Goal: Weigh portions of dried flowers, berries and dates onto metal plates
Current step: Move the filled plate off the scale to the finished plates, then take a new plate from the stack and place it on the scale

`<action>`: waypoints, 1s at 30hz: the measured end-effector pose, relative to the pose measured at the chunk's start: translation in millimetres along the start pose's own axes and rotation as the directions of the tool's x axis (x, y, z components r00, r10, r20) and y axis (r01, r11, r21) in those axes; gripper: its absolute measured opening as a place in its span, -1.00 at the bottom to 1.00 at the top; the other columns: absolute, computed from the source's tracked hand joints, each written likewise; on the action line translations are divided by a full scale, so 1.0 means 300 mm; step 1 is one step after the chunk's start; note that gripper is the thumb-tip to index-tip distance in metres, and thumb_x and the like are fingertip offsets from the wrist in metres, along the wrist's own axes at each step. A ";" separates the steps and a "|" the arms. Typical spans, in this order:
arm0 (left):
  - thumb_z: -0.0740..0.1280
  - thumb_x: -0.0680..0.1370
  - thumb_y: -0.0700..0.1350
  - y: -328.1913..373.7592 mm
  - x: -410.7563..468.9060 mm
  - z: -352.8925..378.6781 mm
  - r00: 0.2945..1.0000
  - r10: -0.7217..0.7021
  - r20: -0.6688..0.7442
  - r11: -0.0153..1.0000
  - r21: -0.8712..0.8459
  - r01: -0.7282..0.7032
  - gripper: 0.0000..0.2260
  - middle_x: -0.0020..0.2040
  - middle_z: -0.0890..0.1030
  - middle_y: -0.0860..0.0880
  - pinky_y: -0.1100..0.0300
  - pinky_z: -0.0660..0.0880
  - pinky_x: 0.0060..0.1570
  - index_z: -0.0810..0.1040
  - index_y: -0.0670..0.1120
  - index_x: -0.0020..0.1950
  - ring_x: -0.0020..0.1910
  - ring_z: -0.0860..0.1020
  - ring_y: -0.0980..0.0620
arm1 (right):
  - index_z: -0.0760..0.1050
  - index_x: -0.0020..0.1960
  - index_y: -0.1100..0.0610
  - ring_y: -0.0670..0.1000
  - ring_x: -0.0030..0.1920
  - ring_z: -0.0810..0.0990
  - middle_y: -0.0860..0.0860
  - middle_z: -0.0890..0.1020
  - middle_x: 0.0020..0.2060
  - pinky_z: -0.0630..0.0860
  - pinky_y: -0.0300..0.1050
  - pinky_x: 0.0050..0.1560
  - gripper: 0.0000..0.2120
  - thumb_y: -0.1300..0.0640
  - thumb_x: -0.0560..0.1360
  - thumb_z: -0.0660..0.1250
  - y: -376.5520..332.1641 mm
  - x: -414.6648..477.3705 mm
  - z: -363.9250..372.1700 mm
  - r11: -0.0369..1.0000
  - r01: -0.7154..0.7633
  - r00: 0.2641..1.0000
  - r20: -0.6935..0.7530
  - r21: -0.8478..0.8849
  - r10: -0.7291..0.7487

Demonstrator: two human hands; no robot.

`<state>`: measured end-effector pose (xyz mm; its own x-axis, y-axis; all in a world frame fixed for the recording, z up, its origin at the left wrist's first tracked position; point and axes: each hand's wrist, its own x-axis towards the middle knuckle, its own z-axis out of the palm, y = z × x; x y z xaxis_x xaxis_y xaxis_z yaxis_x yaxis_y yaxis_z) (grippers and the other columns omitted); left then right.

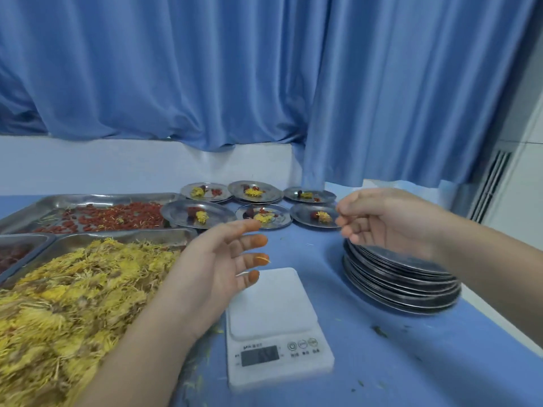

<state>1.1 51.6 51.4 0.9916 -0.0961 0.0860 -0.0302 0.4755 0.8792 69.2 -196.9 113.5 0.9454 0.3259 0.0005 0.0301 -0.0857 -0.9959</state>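
Left hand (217,259) spread above scale (273,304); right hand (390,218) curled over plate stack (402,279).

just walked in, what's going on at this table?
A person is portioning dried goods by hand. Six filled plates sit at the back; the scale is bare. The left hand hovers open between the flower tray and the scale, fingertips stained orange. The right hand, fingers curled, hangs over the stack of plates, nothing visible in its grip. The berry tray sits behind the flowers.
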 end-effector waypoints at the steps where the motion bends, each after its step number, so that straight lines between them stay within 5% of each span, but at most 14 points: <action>1: 0.34 0.37 -0.05 -0.028 -0.011 0.008 0.999 -0.013 -0.031 0.999 -0.035 0.012 -0.81 -0.18 0.63 -0.09 0.14 0.42 -0.30 0.69 -0.07 -0.11 -0.33 0.57 -0.02 | 0.54 -0.16 0.22 0.02 -0.38 0.59 0.15 0.62 -0.32 0.55 -0.20 -0.39 -0.92 0.30 0.50 0.31 0.017 -0.023 -0.024 1.000 0.006 1.000 -0.022 -0.013 -0.006; 4: 0.32 0.37 -0.05 -0.103 -0.047 0.024 0.993 -0.029 -0.116 0.992 -0.127 0.014 -0.78 -0.20 0.62 -0.08 0.11 0.36 -0.25 0.64 -0.09 -0.07 -0.36 0.55 0.00 | 0.53 -0.19 0.20 0.03 -0.35 0.62 0.19 0.64 -0.27 0.57 -0.18 -0.35 -0.89 0.31 0.51 0.31 0.087 -0.075 -0.089 0.995 0.011 0.987 -0.162 -0.097 -0.027; 6: 0.32 0.36 -0.05 -0.139 -0.070 0.021 0.988 -0.032 -0.148 0.989 -0.145 0.011 -0.76 -0.22 0.61 -0.08 0.09 0.33 -0.24 0.62 -0.11 -0.06 -0.37 0.54 0.00 | 0.54 -0.24 0.13 0.03 -0.29 0.59 0.18 0.67 -0.17 0.54 -0.13 -0.21 -0.84 0.31 0.48 0.33 0.153 -0.096 -0.136 0.930 0.046 0.942 -0.294 -0.365 -0.162; 9: 0.30 0.37 -0.04 -0.170 -0.095 -0.004 0.982 -0.056 -0.180 0.984 -0.179 0.023 -0.74 -0.22 0.57 -0.08 0.10 0.33 -0.25 0.59 -0.13 -0.02 -0.36 0.50 -0.02 | 0.59 0.03 0.03 -0.01 0.00 0.56 -0.03 0.65 0.03 0.37 -0.24 0.00 -0.84 0.17 0.47 0.35 0.221 -0.121 -0.210 0.495 -0.010 0.908 -0.216 -0.869 -0.360; 11: 0.30 0.36 -0.01 -0.180 -0.107 -0.019 0.979 -0.076 -0.188 0.974 -0.223 0.033 -0.72 -0.23 0.56 -0.07 0.13 0.40 -0.30 0.58 -0.12 -0.02 -0.35 0.48 -0.02 | 0.51 0.25 0.03 0.02 0.19 0.51 -0.06 0.59 0.16 0.38 -0.20 0.11 -0.67 0.11 0.48 0.32 0.239 -0.131 -0.251 0.277 -0.052 0.934 -0.145 -0.959 -0.325; 16: 0.31 0.36 0.01 -0.176 -0.116 -0.030 0.988 -0.009 -0.152 0.969 -0.244 -0.028 -0.75 -0.22 0.56 -0.07 0.10 0.41 -0.29 0.66 -0.09 -0.12 -0.33 0.49 -0.03 | 0.53 0.10 0.12 0.10 -0.01 0.61 0.00 0.69 -0.07 0.52 0.00 0.02 -0.77 0.16 0.46 0.24 0.237 -0.145 -0.257 0.188 -0.042 0.959 -0.092 -0.981 -0.267; 22: 0.31 0.37 0.02 -0.157 -0.117 -0.061 0.976 0.068 -0.209 0.956 -0.267 -0.124 -0.76 -0.23 0.58 -0.05 0.09 0.34 -0.19 0.65 -0.08 -0.10 -0.31 0.49 -0.02 | 0.52 0.05 0.03 0.09 -0.06 0.59 -0.04 0.66 -0.08 0.55 -0.06 -0.08 -0.73 0.14 0.38 0.21 0.231 -0.137 -0.234 0.005 -0.118 0.942 -0.113 -0.993 -0.316; 28: 0.23 0.50 0.02 -0.161 -0.109 -0.072 0.970 0.074 -0.231 0.952 -0.274 -0.138 -0.76 -0.24 0.58 -0.05 0.09 0.33 -0.18 0.58 -0.09 0.00 -0.30 0.48 -0.02 | 0.61 0.00 0.04 0.03 -0.07 0.60 -0.07 0.68 -0.17 0.54 -0.10 -0.03 -0.81 0.16 0.40 0.35 0.220 -0.127 -0.238 0.185 -0.101 0.904 -0.168 -0.977 -0.394; 30: 0.23 0.49 0.02 -0.161 -0.108 -0.072 0.970 0.075 -0.232 0.952 -0.272 -0.139 -0.76 -0.25 0.58 -0.05 0.09 0.33 -0.19 0.58 -0.09 0.00 -0.31 0.48 -0.02 | 0.62 -0.05 0.01 0.03 -0.08 0.59 -0.07 0.66 -0.20 0.53 -0.08 -0.05 -0.88 0.13 0.42 0.39 0.201 -0.131 -0.245 0.175 -0.060 0.911 -0.126 -0.983 -0.393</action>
<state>-26.7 50.5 -4.0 0.9885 0.1454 0.0411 -0.1325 0.7039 0.6978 57.5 -284.0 60.0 0.8901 0.2118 0.4036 0.2672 -0.9598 -0.0856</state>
